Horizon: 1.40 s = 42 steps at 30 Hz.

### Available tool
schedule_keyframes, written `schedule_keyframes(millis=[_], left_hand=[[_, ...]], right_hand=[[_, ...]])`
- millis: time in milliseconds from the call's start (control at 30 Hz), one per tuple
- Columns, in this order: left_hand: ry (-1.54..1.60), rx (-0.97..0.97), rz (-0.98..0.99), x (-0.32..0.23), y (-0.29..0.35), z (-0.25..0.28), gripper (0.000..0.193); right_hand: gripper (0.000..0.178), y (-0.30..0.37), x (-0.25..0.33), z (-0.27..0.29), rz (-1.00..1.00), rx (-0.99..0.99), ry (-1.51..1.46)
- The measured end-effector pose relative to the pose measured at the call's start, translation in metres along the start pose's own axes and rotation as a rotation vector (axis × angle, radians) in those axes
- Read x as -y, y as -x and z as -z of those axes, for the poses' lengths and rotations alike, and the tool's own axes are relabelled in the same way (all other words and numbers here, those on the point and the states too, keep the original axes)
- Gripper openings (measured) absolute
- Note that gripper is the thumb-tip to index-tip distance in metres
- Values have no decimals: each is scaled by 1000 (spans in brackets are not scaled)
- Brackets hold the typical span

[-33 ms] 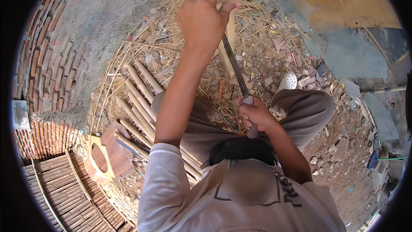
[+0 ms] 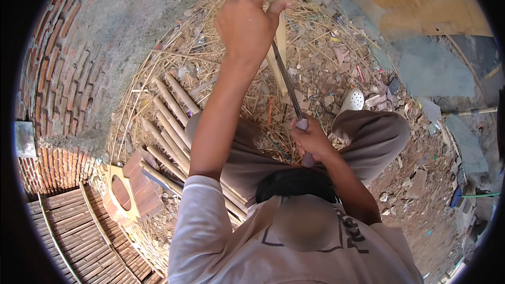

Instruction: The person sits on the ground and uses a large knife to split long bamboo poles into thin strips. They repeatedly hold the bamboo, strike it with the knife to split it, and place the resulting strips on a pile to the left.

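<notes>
Raised at the far side, my left hand [image 2: 247, 23] pinches the top of a pale split piece of bamboo [image 2: 282, 39] standing upright. Below it, my right hand [image 2: 312, 139] is wrapped round the handle [image 2: 302, 124] of a long knife. The dark knife blade [image 2: 289, 81] slants up and to the left, lying along the bamboo. Its tip is hidden by my left hand. Part of the bamboo passes behind the blade, and I cannot tell whether the edge is in it.
Straw and shavings [image 2: 194, 37] litter the ground ahead. Several bamboo poles [image 2: 171, 115] lie left of my legs, beside a brown box with a round hole [image 2: 152, 181]. A brick wall [image 2: 58, 68] rises at left. Grey sheets [image 2: 434, 71] lie at right.
My right hand and the knife have shifted slightly left, and the blade has turned so it looks narrower. My left hand has moved slightly left with the bamboo top.
</notes>
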<state>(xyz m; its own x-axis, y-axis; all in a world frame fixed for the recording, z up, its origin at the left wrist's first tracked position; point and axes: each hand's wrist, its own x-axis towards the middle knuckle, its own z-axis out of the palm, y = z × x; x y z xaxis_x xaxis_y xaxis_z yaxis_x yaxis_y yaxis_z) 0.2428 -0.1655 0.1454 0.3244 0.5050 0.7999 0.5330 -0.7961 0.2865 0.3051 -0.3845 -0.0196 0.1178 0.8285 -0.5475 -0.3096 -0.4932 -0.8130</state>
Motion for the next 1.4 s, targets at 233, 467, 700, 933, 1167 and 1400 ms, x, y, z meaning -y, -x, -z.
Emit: schedule_keyframes(millis=[233, 467, 700, 933, 1167, 1400], left_hand=[[8, -6, 46, 7, -1, 6, 25], [-151, -36, 99, 48, -14, -2, 32], [-133, 75, 300, 52, -25, -3, 34], [-7, 144, 268, 19, -27, 14, 36], [-72, 4, 171, 35, -21, -9, 28], [-189, 29, 200, 50, -19, -3, 36]], right_hand=[[34, -75, -120, 20, 240, -337, 600], [40, -97, -95, 29, 2, -395, 772], [24, -112, -119, 43, 253, -391, 791], [21, -94, -78, 50, -224, -22, 23], [39, -117, -147, 24, -10, -454, 809], [26, -132, -150, 28, -61, -447, 643]])
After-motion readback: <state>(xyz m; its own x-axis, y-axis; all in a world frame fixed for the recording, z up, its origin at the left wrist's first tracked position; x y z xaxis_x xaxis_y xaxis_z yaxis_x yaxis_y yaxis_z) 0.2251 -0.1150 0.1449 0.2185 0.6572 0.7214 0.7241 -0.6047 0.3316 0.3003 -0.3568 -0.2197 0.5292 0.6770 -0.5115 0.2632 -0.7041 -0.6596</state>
